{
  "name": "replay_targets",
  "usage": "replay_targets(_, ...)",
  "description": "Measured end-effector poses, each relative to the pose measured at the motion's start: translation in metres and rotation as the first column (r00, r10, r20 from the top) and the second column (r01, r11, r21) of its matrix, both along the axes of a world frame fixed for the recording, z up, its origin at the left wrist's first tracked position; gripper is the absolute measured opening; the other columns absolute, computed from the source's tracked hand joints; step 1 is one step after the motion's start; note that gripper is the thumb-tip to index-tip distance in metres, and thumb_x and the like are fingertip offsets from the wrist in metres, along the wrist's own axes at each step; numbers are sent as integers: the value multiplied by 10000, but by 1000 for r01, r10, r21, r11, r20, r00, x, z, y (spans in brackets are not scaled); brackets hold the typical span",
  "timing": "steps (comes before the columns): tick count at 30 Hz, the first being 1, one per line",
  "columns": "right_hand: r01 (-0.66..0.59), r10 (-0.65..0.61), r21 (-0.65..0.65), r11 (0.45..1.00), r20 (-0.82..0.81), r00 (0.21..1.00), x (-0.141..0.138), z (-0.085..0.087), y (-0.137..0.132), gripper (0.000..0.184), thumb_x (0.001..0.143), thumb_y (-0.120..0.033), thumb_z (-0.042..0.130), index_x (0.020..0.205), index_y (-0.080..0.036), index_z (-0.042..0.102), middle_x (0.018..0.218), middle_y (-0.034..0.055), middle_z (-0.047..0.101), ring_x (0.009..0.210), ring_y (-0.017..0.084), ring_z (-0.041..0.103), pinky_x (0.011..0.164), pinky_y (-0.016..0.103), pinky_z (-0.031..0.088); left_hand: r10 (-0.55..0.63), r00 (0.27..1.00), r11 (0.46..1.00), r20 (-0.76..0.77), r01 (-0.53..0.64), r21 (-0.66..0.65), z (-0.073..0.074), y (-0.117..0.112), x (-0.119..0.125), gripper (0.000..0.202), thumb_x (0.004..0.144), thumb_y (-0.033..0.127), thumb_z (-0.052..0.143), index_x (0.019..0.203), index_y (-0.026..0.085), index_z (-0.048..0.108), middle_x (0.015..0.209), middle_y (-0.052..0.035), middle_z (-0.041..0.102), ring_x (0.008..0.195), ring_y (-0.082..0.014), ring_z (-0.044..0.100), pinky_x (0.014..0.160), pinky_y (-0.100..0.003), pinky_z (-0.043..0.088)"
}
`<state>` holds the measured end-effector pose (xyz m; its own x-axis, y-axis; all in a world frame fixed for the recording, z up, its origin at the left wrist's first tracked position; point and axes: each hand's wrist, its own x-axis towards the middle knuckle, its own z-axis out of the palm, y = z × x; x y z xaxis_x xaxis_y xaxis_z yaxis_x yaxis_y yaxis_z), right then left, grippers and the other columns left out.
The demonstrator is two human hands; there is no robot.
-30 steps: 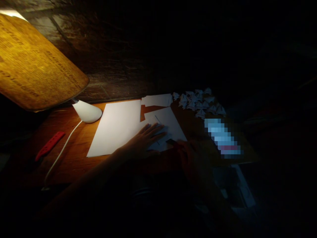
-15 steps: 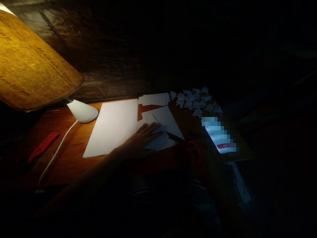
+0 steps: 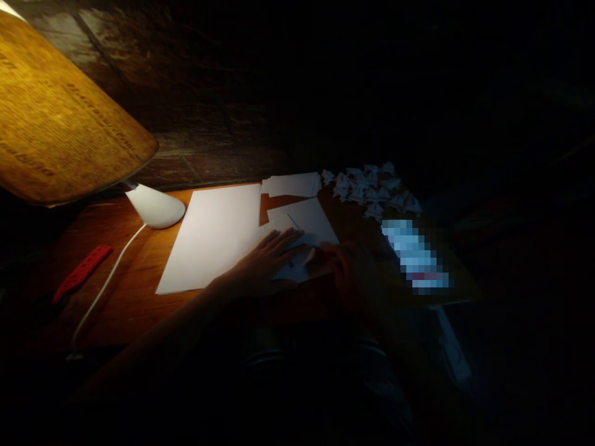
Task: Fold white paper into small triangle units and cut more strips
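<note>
My left hand [image 3: 274,253] lies flat with fingers spread on a small piece of white paper [image 3: 286,272], which rests over a larger white sheet [image 3: 316,220]. Close by on the right, my right hand [image 3: 341,266] is in deep shadow at the small piece's right side, its fingers curled together. A pale edge of paper shows beside those fingertips; what they grip is too dark to make out. Left of both hands lies a big white sheet [image 3: 218,235], partly under my left forearm.
A stack of white paper [image 3: 292,184] and several folded paper pieces [image 3: 365,186] lie at the back. To the right glows a phone [image 3: 413,254], its screen blurred. A lamp [image 3: 158,207] with a yellow shade [image 3: 69,118], its white cord [image 3: 109,282] and a red object [image 3: 83,269] are at left.
My right hand has moved left and up from the table's front edge to the paper beside my left hand. The left hand has stayed in place.
</note>
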<state>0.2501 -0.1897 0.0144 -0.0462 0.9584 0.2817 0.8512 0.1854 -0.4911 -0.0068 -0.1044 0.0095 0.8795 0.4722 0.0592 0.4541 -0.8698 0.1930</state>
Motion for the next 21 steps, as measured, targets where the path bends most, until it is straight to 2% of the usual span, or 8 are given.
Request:
replay_targets(5, -27, 28, 19, 999, -52, 998, 6, -6, 5, 318, 1021, -144, 506, 1236, -209, 731, 1136, 123, 696, 1073, 296, 623, 926, 432, 505, 4, 1000, 1000, 3, -4, 1, 0, 0, 1, 933, 1013, 652, 598, 1746, 290, 147, 1823, -133, 150, 1683, -390, 153, 1349, -662, 179)
replay_targets(10, 121, -119, 44, 992, -59, 991, 26, -16, 1, 275, 1031, -196, 503, 1150, -211, 750, 1129, 131, 692, 1039, 303, 627, 878, 430, 491, 8, 1000, 1000, -11, -8, -8, 0, 0, 1, 891, 1029, 644, 568, 1743, 294, 166, 1825, -121, 147, 1684, -381, 153, 1357, -642, 169)
replay_targets(12, 145, -141, 52, 988, -71, 987, 32, -18, 0, 265, 1021, -206, 515, 1140, -199, 752, 1122, 136, 693, 1025, 308, 630, 867, 434, 492, 9, 1000, 1000, -11, -9, -12, 0, -1, 1, 889, 1024, 655, 567, 1741, 306, 173, 1827, -112, 143, 1684, -378, 155, 1361, -633, 165)
replay_targets(21, 51, -44, 73, 996, -95, 994, 21, -19, 14, 268, 996, -159, 525, 1137, -213, 747, 1121, 116, 690, 1050, 292, 627, 893, 425, 500, 26, 999, 1000, 45, -25, -19, 1, -1, 0, 972, 1001, 689, 577, 1743, 235, 143, 1808, -192, 164, 1666, -417, 191, 1344, -652, 225)
